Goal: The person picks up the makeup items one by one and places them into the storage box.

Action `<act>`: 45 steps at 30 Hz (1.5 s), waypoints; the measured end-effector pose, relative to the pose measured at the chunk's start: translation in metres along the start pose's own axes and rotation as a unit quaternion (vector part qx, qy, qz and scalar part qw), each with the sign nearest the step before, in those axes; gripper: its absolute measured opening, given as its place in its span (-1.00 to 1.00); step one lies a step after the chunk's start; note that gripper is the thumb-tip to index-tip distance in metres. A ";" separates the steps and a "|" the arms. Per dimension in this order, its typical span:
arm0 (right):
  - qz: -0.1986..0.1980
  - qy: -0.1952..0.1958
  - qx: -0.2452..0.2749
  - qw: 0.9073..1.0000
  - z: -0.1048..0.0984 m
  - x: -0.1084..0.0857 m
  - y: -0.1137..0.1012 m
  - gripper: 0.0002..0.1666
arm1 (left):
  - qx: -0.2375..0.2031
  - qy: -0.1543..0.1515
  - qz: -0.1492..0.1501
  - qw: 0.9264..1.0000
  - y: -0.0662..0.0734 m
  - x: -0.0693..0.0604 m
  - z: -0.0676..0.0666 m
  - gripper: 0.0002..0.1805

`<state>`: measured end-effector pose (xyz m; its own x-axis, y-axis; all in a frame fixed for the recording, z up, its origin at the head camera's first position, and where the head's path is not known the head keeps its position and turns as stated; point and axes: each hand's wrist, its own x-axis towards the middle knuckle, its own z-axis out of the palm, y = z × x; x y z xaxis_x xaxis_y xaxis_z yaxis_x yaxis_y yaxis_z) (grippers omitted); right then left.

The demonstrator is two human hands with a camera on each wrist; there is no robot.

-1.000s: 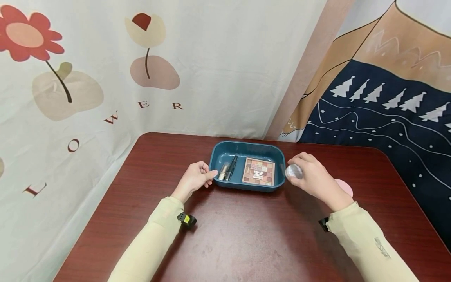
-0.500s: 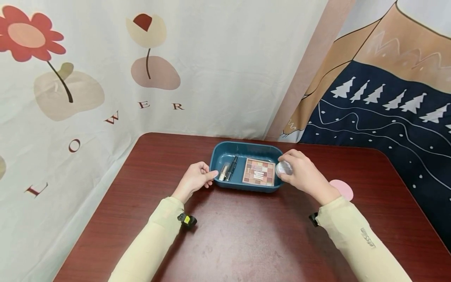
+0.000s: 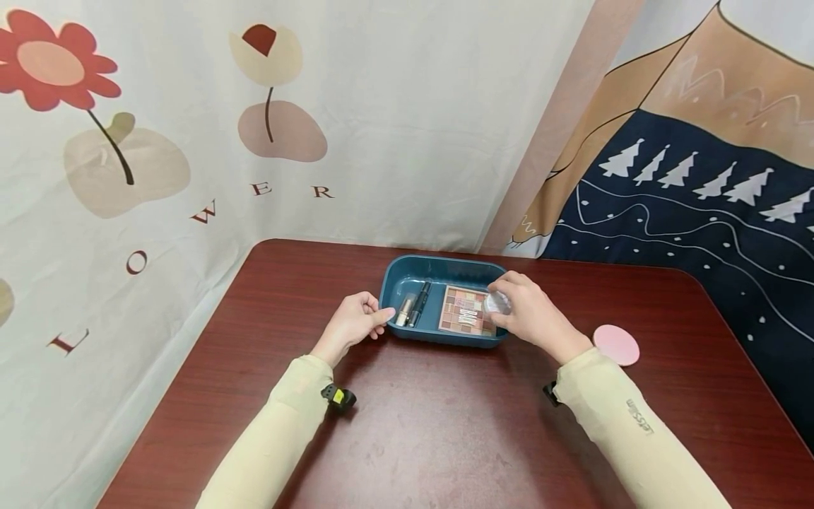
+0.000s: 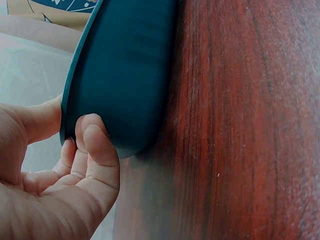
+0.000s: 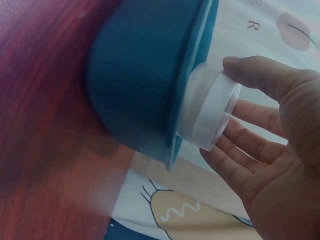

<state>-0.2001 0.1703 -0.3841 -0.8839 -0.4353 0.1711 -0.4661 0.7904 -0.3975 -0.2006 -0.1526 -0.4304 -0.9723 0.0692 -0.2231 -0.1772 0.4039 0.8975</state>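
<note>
My left hand (image 3: 352,326) pinches the near left rim of a blue plastic bin (image 3: 445,339), thumb on top and fingers against its outer wall, as the left wrist view shows. In my right hand (image 3: 537,314) is a small round clear jar (image 5: 207,107) with a whitish lid, gripped between thumb and fingers. The head view puts the jar over the bin's right end, beside an eyeshadow palette (image 3: 461,311). Its lower part is hidden by the rim in the right wrist view. A small gold-and-clear tube (image 3: 403,312) and a black pen-like stick (image 3: 420,304) lie at the bin's left.
A pink round flat pad (image 3: 616,345) lies on the dark red wooden table (image 3: 420,431), right of the bin and near my right wrist. Behind the table's far edge hang a white flower-print curtain (image 3: 407,127) and a navy and tan cloth (image 3: 693,191).
My right hand has moved left with the jar, from beside the bin's right rim to over its inside. The pink pad is more exposed. My left hand keeps its hold on the rim.
</note>
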 end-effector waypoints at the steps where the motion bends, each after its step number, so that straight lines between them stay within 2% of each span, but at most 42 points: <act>1: 0.002 -0.004 0.001 1.000 0.001 0.001 0.000 -0.50 | -0.001 0.000 0.001 1.000 0.000 0.000 0.000 -0.70; 7: 0.010 -0.024 0.000 1.000 0.009 0.005 0.000 -0.49 | 0.000 -0.002 -0.001 1.000 -0.001 0.001 -0.001 -0.70; 14: 0.000 -0.033 -0.009 0.999 0.017 0.006 0.001 -0.53 | 0.002 -0.001 -0.013 1.000 -0.001 0.001 0.000 -0.69; 20: -0.009 -0.040 -0.016 0.999 0.022 0.008 0.002 -0.50 | -0.001 0.000 -0.010 1.000 -0.001 0.002 0.000 -0.69; 29: 0.002 -0.060 -0.027 0.998 0.028 0.010 0.003 -0.48 | 0.000 -0.002 -0.014 1.000 -0.001 0.001 0.000 -0.69; 45: 0.010 -0.087 -0.047 0.995 0.029 0.013 0.004 -0.52 | -0.005 -0.005 -0.015 1.000 0.000 0.001 -0.001 -0.70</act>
<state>-0.2119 0.1550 -0.4097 -0.8768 -0.4808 0.0028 -0.4576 0.8328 -0.3115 -0.2019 -0.1533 -0.4302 -0.9652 0.0658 -0.2533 -0.2075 0.3972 0.8940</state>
